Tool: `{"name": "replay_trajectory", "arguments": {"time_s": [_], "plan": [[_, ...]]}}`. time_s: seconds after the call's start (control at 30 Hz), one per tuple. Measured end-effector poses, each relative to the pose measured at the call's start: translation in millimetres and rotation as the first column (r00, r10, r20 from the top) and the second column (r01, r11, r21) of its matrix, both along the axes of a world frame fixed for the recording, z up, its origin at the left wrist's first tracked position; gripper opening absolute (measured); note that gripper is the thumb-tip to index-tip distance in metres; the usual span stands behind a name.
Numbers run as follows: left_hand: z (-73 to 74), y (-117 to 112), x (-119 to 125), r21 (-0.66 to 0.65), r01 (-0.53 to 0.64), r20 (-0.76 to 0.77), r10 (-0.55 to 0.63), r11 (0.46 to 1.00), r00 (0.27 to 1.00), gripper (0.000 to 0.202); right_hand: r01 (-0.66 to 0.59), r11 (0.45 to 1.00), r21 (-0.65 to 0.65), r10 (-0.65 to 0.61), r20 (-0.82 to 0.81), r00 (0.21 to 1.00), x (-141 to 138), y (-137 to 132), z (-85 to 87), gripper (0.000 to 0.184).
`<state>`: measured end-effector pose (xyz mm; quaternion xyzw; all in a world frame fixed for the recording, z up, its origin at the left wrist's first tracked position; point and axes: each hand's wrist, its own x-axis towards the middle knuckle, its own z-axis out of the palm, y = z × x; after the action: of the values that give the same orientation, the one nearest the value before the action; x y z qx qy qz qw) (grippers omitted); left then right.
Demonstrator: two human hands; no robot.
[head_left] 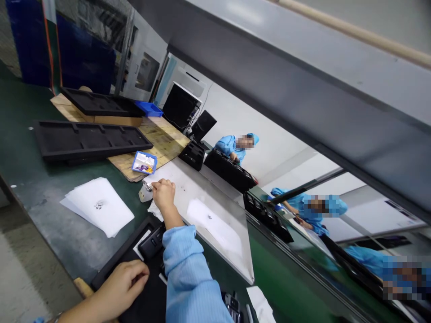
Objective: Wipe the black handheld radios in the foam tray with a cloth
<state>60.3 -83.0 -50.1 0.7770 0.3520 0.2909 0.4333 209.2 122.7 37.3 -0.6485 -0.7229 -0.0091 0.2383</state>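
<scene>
My right hand (164, 194), fingers closed in a pinch, is at the top of a small translucent bottle with a metal top (145, 192). What those fingers hold, if anything, is hidden. Lower in the view, my left hand (126, 285) hovers over or rests on a black tray (144, 300), its fingers curled together; whether something is between them I cannot make out. A black device (151, 242) lies in that tray beside a white strip, partly covered by my right sleeve. Crumpled white tissue (155, 210) sits under my right wrist.
White sheets with small black bits (101, 206) lie on the green table. A blue box of small parts (144, 162) stands on a wooden board. More black trays (90, 139) are behind. Right of my arm is a white panel (232, 215); co-workers in blue (232, 146) sit beyond.
</scene>
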Motion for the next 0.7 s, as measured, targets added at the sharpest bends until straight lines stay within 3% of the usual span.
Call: {"name": "replay_trajectory", "arguments": {"time_s": [0.1, 0.23, 0.33, 0.43, 0.5, 0.57, 0.7], "plan": [[2.4, 8.1, -5.4, -0.013, -0.033, 0.025, 0.033, 0.999, 0.999, 0.021, 0.058, 0.996, 0.063, -0.050, -0.126, 0.991, 29.0, -21.6, 11.2, 0.021], [15.0, 35.1, -1.2, 0.096, -0.164, -0.088, 0.172, 0.982, 0.981, 0.027, 0.150, 0.979, 0.135, -0.101, -0.314, 0.944, 87.4, -95.4, 12.8, 0.023], [33.8, 58.2, 25.4, 0.294, -0.143, -0.356, 0.247, 0.945, 0.901, 0.061, 0.199, 0.968, 0.153, -0.119, -0.418, 0.901, 111.8, -160.5, -1.3, 0.026], [48.3, 74.2, 64.4, 0.336, -0.102, -0.448, 0.254, 0.936, 0.857, 0.082, 0.223, 0.961, 0.162, -0.119, -0.487, 0.865, 112.8, -206.4, -19.2, 0.026], [52.3, 79.3, 83.6, 0.331, -0.104, -0.458, 0.256, 0.938, 0.851, 0.084, 0.225, 0.959, 0.172, -0.107, -0.518, 0.849, 110.8, -223.7, -27.1, 0.025], [52.5, 79.4, 88.1, 0.329, -0.092, -0.453, 0.242, 0.940, 0.858, 0.083, 0.231, 0.954, 0.192, -0.094, -0.542, 0.835, 113.5, -234.3, -29.1, 0.024], [44.7, 63.4, 54.4, 0.344, -0.005, -0.306, 0.117, 0.939, 0.945, 0.093, 0.240, 0.941, 0.240, -0.058, -0.584, 0.810, 123.3, -245.3, -19.7, 0.020]]}}
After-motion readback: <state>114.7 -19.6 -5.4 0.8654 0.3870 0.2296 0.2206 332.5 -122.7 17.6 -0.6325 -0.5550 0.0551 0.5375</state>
